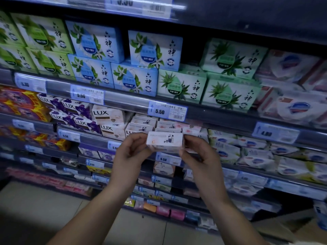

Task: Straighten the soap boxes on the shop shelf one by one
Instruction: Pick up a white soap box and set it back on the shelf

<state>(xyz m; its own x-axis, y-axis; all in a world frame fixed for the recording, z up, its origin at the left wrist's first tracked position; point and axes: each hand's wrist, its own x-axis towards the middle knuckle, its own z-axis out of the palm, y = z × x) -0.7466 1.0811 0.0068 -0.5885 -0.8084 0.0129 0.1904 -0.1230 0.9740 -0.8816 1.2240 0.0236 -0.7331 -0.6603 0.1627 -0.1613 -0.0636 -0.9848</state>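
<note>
I hold a white soap box level in front of the shelf, its long face toward me. My left hand pinches its left end and my right hand grips its right end and underside. Right behind it, on the shelf, lie matching white soap boxes in stacked rows, some angled. Pale pink boxes sit beside them on the right.
White LUX boxes and purple LUX boxes stand to the left. Blue and green boxes fill the shelf above. A price rail with tags runs over the white boxes. Wrapped soap packs lie to the right. Lower shelves and floor sit below.
</note>
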